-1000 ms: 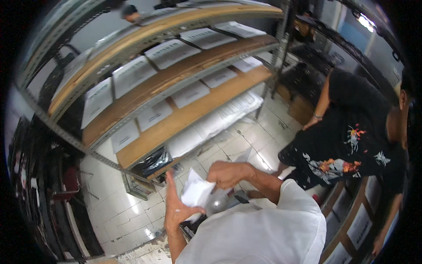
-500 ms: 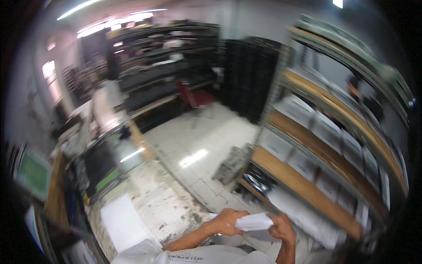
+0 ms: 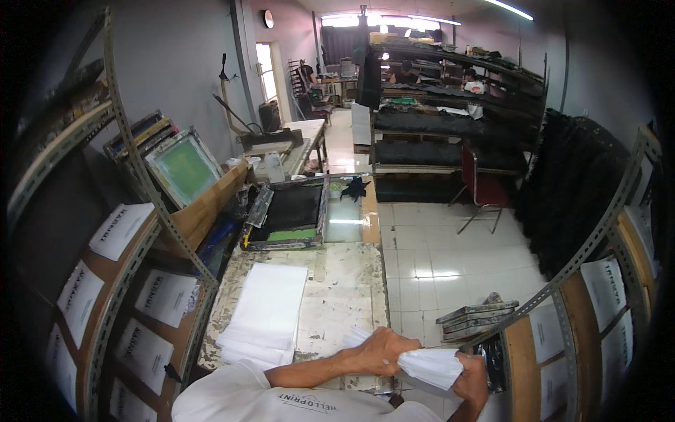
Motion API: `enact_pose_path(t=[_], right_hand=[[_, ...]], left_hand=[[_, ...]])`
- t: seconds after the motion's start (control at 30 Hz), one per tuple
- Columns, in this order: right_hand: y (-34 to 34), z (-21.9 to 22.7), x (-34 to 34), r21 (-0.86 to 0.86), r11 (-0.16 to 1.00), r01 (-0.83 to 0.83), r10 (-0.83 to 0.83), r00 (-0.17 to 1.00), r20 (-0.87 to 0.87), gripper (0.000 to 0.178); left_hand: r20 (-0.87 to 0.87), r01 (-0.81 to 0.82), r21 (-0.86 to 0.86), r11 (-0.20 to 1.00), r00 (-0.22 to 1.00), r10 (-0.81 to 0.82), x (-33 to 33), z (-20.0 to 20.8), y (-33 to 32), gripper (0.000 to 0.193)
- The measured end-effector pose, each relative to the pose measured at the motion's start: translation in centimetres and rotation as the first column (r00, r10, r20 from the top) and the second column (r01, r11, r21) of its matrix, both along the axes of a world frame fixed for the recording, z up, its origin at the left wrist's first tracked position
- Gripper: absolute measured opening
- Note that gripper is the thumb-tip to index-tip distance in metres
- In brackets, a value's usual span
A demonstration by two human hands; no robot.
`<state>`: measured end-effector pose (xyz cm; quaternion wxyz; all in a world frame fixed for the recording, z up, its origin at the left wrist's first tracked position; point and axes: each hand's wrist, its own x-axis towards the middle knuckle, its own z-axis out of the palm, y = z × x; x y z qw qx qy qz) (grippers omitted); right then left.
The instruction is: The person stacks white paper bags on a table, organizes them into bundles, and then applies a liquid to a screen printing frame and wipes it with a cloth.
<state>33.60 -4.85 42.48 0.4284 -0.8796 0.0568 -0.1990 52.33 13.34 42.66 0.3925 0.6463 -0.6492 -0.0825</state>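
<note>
A bundle of white paper-like sheets (image 3: 430,367) is held between my two hands, bent so that its edges fan out. My left hand (image 3: 383,351) is closed round its left part, and white ends poke out beyond that wrist. At the other end, my right hand (image 3: 471,380) grips the bundle with fingers curled round it. On the worn, paint-stained table (image 3: 339,288), left of my hands, lies a stack of similar white sheets (image 3: 264,309), slightly uneven at its near edge.
A framed printing screen (image 3: 288,211) and a dark cloth (image 3: 356,187) lie at the table's far end. Metal shelves with white printed sheets (image 3: 160,294) stand left; another rack (image 3: 562,352) stands right. Stacked frames (image 3: 478,316) and a red chair (image 3: 480,186) are on the floor.
My view has swung left, so the table and left shelves show more. Both hands still grip the bundle, whose edges now look more fanned out.
</note>
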Motion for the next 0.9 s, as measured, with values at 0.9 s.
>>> enact_pose_path(t=[0.9], right_hand=[[-10.8,-28.0,17.2,0.932,-0.337,-0.137,0.422,0.863,0.279,0.056]], left_hand=[[-0.824,-0.879,0.355,0.319,-0.133,0.551,-3.3,1.3,3.6,0.084]])
